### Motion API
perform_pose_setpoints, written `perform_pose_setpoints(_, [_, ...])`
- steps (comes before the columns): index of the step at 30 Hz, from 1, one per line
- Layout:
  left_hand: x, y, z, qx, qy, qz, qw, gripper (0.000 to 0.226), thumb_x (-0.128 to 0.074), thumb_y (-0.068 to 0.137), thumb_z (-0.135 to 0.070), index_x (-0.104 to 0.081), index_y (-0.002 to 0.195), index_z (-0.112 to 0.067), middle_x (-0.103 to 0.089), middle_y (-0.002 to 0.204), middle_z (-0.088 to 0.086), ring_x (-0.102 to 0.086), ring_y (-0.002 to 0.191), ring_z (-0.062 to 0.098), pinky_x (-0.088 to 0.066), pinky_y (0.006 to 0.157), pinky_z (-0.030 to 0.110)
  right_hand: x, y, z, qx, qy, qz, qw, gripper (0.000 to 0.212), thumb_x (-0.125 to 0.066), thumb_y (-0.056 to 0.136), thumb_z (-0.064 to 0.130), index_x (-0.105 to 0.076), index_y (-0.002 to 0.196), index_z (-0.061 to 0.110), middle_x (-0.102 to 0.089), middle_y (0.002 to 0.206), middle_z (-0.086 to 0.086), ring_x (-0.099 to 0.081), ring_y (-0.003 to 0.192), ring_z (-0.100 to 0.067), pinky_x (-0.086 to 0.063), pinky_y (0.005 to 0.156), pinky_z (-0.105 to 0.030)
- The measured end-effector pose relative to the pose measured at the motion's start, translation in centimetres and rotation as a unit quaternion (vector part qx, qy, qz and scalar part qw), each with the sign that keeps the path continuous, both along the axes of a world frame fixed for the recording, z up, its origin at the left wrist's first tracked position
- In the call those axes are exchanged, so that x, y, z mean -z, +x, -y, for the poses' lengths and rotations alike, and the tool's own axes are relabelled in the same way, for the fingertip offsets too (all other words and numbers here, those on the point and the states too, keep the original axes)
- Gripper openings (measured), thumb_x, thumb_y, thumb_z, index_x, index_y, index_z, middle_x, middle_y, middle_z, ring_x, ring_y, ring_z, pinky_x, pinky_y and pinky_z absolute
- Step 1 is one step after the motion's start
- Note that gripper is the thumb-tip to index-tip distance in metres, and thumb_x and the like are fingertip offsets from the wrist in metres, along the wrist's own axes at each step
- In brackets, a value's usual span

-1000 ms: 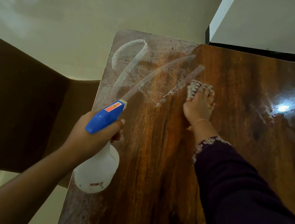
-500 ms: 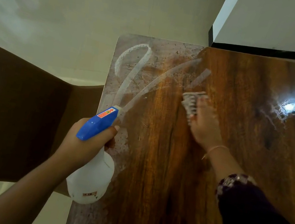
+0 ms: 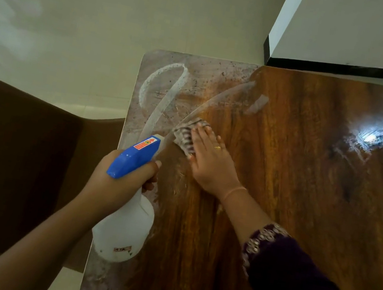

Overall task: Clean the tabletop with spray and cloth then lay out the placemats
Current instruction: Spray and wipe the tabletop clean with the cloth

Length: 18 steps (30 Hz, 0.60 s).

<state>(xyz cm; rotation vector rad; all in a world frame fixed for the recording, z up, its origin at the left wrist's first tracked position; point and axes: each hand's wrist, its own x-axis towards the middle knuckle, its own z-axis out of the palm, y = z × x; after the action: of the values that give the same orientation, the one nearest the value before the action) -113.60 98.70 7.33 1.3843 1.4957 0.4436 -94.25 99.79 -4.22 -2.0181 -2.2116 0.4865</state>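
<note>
A dark wooden tabletop (image 3: 292, 188) fills the right of the head view; its far left corner is dusty with pale curved wipe streaks. My left hand (image 3: 117, 180) grips a white spray bottle (image 3: 123, 230) with a blue trigger head at the table's left edge. My right hand (image 3: 210, 163) lies flat, fingers straight, pressing a striped cloth (image 3: 186, 133) onto the wood just right of the bottle's nozzle. The cloth is mostly hidden under my fingers. No placemats are in view.
A dark brown chair (image 3: 15, 165) stands against the table's left side. A white wall corner with a black skirting (image 3: 352, 68) sits just behind the table's far edge. Pale floor tiles (image 3: 103, 27) lie beyond. A bright light reflection glares at the right.
My right hand has dragged the cloth towards me and to the left, ending close to the bottle's nozzle. The left hand and bottle kept their place at the table edge.
</note>
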Motion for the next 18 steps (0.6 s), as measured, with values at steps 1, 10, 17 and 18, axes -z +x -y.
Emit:
perform_pose_setpoints(1, [-0.3, 0.3, -0.1, 0.002, 0.018, 0.008, 1.000, 0.018, -0.057, 0.087, -0.018, -0.058, 0.070, -0.013, -0.063, 0.054, -0.005, -0.061, 0.054, 0.006, -0.052, 0.058, 0.016, 0.0, 1.7, 0.2, 0.009, 0.002, 0.003, 1.000, 0.057, -0.028, 0.102, 0.030, -0.011, 0.152, 0.009, -0.009, 0.160, -0.009, -0.004, 0.148, -0.024, -0.004, 0.119, -0.040])
perform_pose_setpoints(10, [0.4, 3.0, -2.2, 0.014, -0.003, 0.009, 1.000, 0.020, -0.059, 0.087, -0.023, -0.057, 0.070, -0.013, -0.059, 0.059, -0.002, -0.057, 0.057, 0.012, -0.051, 0.065, 0.032, -0.1, 12.3, -5.9, 0.205, -0.066, -0.006, 0.977, 0.060, -0.031, 0.102, 0.030, -0.006, 0.152, 0.007, -0.002, 0.161, -0.010, 0.003, 0.148, -0.025, -0.001, 0.118, -0.044])
perform_pose_setpoints(17, [0.6, 5.8, -3.6, 0.031, 0.003, -0.036, 0.999, 0.030, -0.060, 0.086, -0.035, -0.061, 0.073, -0.008, -0.066, 0.074, 0.017, -0.062, 0.066, 0.025, -0.053, 0.070, 0.036, 0.5, 11.9, -6.6, 0.224, -0.050, 0.004, 0.973, 0.062, -0.034, 0.101, 0.030, -0.006, 0.152, 0.009, -0.002, 0.161, -0.010, 0.003, 0.148, -0.026, 0.000, 0.118, -0.045])
perform_pose_setpoints(18, [0.7, 6.0, -3.9, 0.039, 0.006, -0.042, 0.998, 0.032, -0.061, 0.085, -0.038, -0.063, 0.077, -0.007, -0.068, 0.078, 0.017, -0.065, 0.072, 0.029, -0.054, 0.074, 0.038, 0.5, 12.0, -6.6, 0.223, -0.049, 0.003, 0.974, 0.062, -0.034, 0.101, 0.030, -0.007, 0.152, 0.009, -0.002, 0.161, -0.010, 0.003, 0.148, -0.026, 0.000, 0.117, -0.045])
